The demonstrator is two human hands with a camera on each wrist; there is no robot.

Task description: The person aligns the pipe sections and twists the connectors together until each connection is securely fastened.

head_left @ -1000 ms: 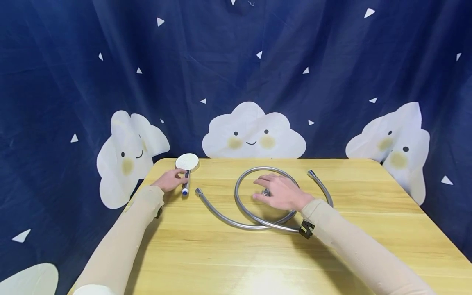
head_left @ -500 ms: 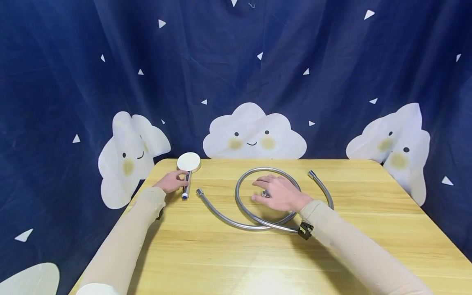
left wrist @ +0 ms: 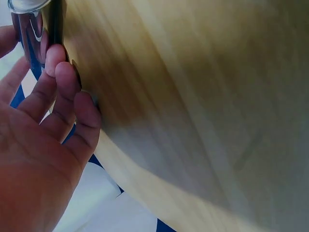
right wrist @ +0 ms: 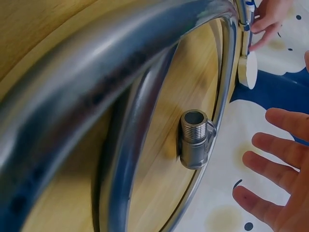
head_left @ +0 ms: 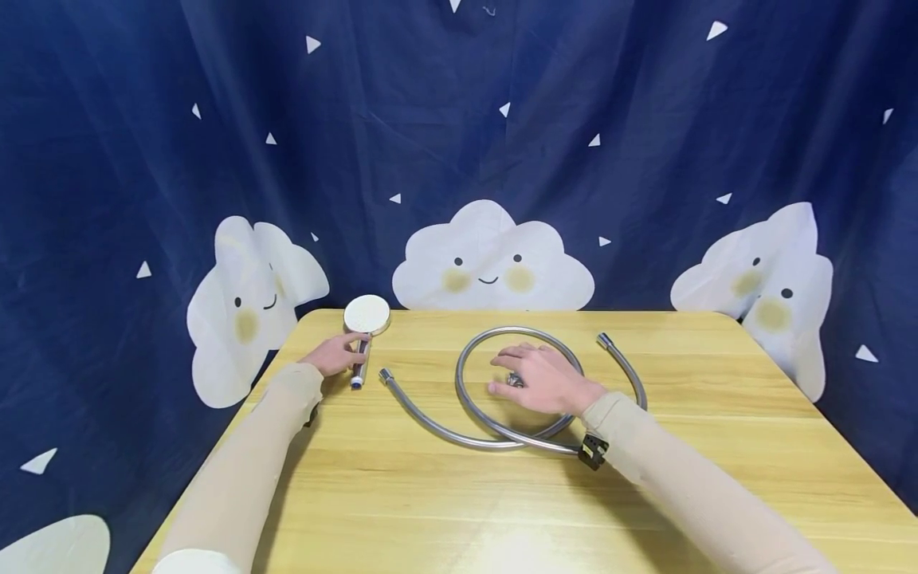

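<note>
At the table's far left lies a hand shower (head_left: 367, 315) with a round white face and a chrome handle. My left hand (head_left: 333, 355) holds the handle between thumb and fingers; in the left wrist view the chrome handle (left wrist: 30, 36) is between them. My right hand (head_left: 545, 379), fingers spread and apart from everything, hovers over the loop of a grey metal shower hose (head_left: 459, 434). Inside that loop stands a small chrome threaded fitting (right wrist: 194, 140), mostly hidden by the right hand in the head view.
The hose's two end connectors (head_left: 387, 375) point away from me, one left of the loop and one right. A wooden table (head_left: 445, 502) carries everything. Behind it hangs a dark blue curtain (head_left: 430, 96) with white clouds and triangles.
The hand shower has turned a little in my left hand, its handle end shifting slightly towards me. The right hand, hose and fitting have stayed put.
</note>
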